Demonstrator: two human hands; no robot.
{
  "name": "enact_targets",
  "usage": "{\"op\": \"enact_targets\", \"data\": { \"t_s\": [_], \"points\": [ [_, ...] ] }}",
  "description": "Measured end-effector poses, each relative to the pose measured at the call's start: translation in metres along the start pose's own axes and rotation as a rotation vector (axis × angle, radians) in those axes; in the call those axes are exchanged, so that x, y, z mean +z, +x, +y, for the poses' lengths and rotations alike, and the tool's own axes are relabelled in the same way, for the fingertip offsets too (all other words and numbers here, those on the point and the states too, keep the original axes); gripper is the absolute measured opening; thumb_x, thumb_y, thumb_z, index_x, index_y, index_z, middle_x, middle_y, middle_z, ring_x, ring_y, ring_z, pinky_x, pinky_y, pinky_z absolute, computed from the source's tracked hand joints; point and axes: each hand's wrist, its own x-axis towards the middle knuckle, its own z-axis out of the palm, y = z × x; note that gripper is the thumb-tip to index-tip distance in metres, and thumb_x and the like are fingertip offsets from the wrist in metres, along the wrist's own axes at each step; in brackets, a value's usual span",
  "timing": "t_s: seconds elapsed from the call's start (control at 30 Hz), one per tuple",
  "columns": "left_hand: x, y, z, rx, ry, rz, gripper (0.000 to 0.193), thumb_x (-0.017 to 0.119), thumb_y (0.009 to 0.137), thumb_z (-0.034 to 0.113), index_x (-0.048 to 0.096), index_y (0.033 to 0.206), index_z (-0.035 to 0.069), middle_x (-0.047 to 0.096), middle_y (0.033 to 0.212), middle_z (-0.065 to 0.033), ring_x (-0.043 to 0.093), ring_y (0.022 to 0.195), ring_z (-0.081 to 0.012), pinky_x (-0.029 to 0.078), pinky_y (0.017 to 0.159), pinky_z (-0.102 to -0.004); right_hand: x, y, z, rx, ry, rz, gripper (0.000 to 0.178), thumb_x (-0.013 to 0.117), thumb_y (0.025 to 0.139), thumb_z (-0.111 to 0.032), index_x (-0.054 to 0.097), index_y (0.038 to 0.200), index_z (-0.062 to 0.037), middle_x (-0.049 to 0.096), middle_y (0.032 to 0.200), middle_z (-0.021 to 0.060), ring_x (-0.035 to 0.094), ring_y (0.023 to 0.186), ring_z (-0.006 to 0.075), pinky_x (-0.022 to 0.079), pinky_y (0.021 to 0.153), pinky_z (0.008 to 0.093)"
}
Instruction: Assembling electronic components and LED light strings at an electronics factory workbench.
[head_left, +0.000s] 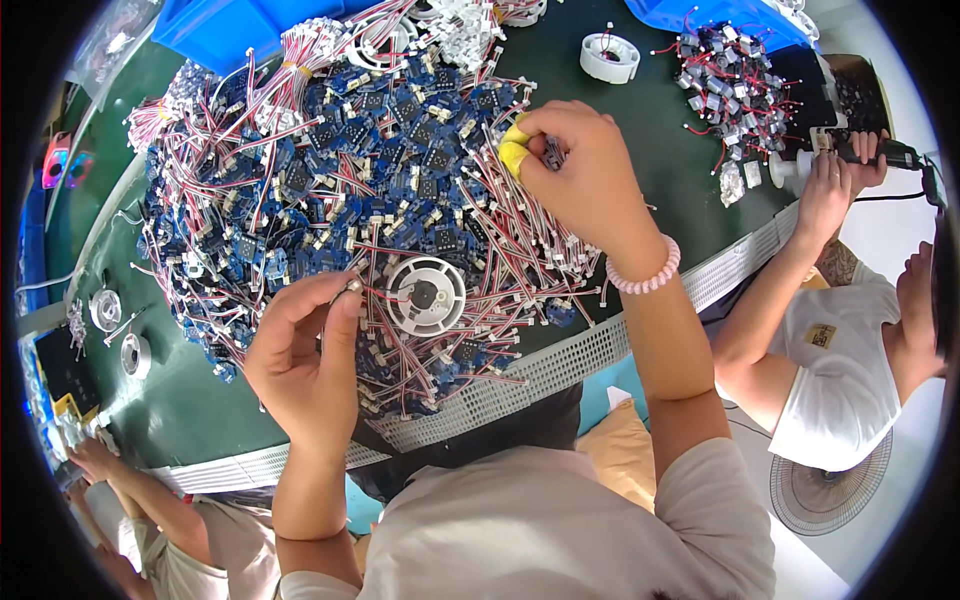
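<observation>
My left hand (310,350) pinches a small connector (353,286) between thumb and forefinger. From it a thin red wire runs to a white round plastic housing (447,318), which has a dark part at its centre and rests on the pile. My right hand (585,175) hovers over the pile's right side, its fingers curled around a small dark part (552,153) that they mostly hide. Yellow covers (514,152) sit on its thumb and fingertip. Beneath both hands spreads a heap of blue circuit boards (400,140) with red-and-white leads (520,235).
A second white round housing (610,62) stands at the back right, near a cluster of small motors (735,95) with red wires. Blue bins (225,35) line the back. To the right a co-worker's hands (835,185) hold a dark tool; another person's arm (130,480) shows at lower left.
</observation>
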Motion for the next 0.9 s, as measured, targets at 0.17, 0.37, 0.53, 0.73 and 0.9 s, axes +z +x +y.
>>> {"op": "enact_targets", "data": {
  "t_s": [0.17,0.37,0.53,0.73,0.9],
  "points": [
    [0.002,0.004,0.010,-0.126,-0.129,-0.014,0.015,0.058,0.083,-0.006,0.060,0.098,-0.004,0.059,0.100,-0.0107,0.061,0.086,-0.0145,0.052,0.072,-0.0235,-0.003,-0.005,-0.004,0.008,0.500,0.146,0.012,0.065,0.069,0.001,0.062,0.080,-0.0021,0.061,0.076,0.0061,0.058,0.076,0.0151,0.045,0.068,0.0297],
    [0.002,0.013,0.017,-0.208,-0.213,-0.288,0.015,0.054,0.085,-0.006,0.060,0.099,-0.005,0.056,0.098,-0.0108,0.061,0.084,-0.0159,0.054,0.070,-0.0252,-0.001,-0.023,-0.046,0.139,1.105,-0.043,0.011,0.058,0.081,0.005,0.059,0.091,0.0014,0.063,0.088,0.0073,0.060,0.077,0.0113,0.047,0.064,0.0233],
    [0.009,0.011,0.026,-0.275,-0.340,-0.317,0.013,0.056,0.085,-0.004,0.061,0.096,-0.005,0.058,0.094,-0.0100,0.061,0.082,-0.0145,0.054,0.068,-0.0235,0.014,-0.035,-0.060,-0.440,0.444,0.144,0.026,0.064,0.063,0.003,0.060,0.089,-0.0036,0.060,0.086,0.0092,0.056,0.076,0.0288,0.046,0.066,0.0363],
    [0.004,0.010,0.016,-0.418,-0.386,-0.314,0.011,0.061,0.084,0.001,0.061,0.094,-0.003,0.062,0.085,-0.0077,0.063,0.075,-0.0127,0.053,0.063,-0.0211,0.016,-0.036,-0.063,-0.578,0.358,0.094,0.031,0.068,0.063,0.000,0.060,0.092,-0.0056,0.059,0.086,0.0059,0.055,0.077,0.0272,0.046,0.063,0.0337],
    [0.000,0.009,0.015,-0.366,-0.393,-0.314,0.012,0.061,0.082,-0.003,0.061,0.093,-0.003,0.061,0.086,-0.0066,0.061,0.079,-0.0121,0.053,0.064,-0.0213,0.017,-0.043,-0.070,-0.304,0.526,-0.033,0.022,0.070,0.067,-0.001,0.066,0.089,-0.0034,0.062,0.083,0.0093,0.059,0.070,0.0228,0.048,0.061,0.0302]
  ]
}}
